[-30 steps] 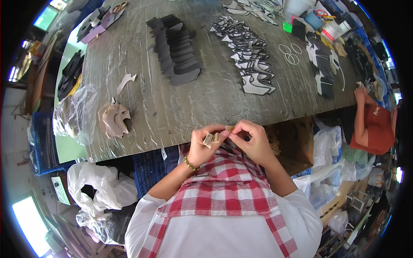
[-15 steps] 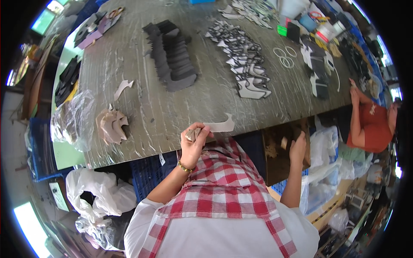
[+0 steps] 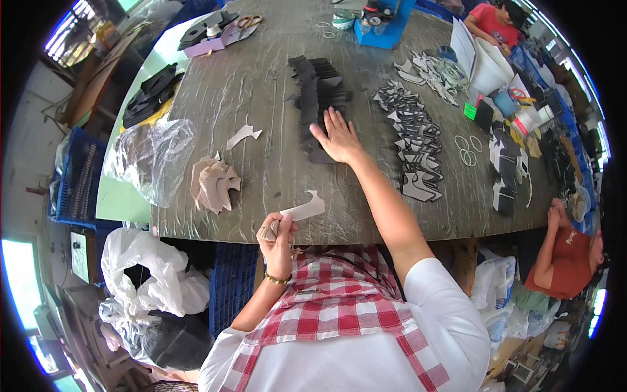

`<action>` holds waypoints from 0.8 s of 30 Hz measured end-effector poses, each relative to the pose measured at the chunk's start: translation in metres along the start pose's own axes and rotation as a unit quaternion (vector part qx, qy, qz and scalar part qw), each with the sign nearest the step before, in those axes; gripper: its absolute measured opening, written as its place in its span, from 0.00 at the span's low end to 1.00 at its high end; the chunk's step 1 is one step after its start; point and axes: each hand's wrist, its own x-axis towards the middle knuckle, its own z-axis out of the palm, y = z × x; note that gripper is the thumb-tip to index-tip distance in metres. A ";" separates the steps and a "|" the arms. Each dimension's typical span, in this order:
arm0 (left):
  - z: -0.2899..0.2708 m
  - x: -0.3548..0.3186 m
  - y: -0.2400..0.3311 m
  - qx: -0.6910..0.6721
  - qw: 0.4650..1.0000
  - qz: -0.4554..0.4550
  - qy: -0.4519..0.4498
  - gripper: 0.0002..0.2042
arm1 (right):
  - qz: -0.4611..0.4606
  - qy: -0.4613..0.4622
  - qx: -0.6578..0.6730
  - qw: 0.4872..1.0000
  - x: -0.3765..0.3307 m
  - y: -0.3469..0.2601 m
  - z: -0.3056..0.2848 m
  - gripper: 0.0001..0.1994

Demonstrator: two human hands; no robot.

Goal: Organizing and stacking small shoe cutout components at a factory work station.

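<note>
At the upper centre of the frame, a right hand (image 3: 338, 137) is seen palm down over the lower end of a row of dark pieces (image 3: 320, 85), its fingers spread wide; whether the row is pressed cannot be told. Half a second earlier, that hand was held off the table's edge at the right, and the row was left uncovered. At the lower centre, a pale curved piece (image 3: 304, 208) is still pinched between the thumb and fingers of the left hand (image 3: 277, 245), with a small tan wad (image 3: 269, 230) tucked in the same grip. The piece is flat and thin, with a hooked, pointed far end raised toward the top of the frame. The dark pieces are closely overlapped, black to charcoal, with jagged outer edges, and are laid lengthwise on the table (image 3: 261, 176).
</note>
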 end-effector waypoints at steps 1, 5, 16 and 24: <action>-0.002 -0.001 0.001 0.001 1.000 -0.001 0.010 0.04 | 0.006 -0.014 -0.016 1.000 0.000 0.002 0.006 0.47; -0.004 -0.001 -0.001 0.000 0.999 0.018 0.041 0.05 | -0.073 -0.030 -0.056 0.995 -0.053 0.002 0.008 0.46; 0.031 -0.005 -0.008 0.240 0.947 0.213 -0.020 0.07 | -0.187 0.135 0.135 0.964 -0.174 -0.058 -0.066 0.15; 0.055 -0.021 -0.012 0.274 0.908 0.260 -0.179 0.06 | -0.120 0.087 0.034 0.988 -0.227 -0.049 -0.074 0.09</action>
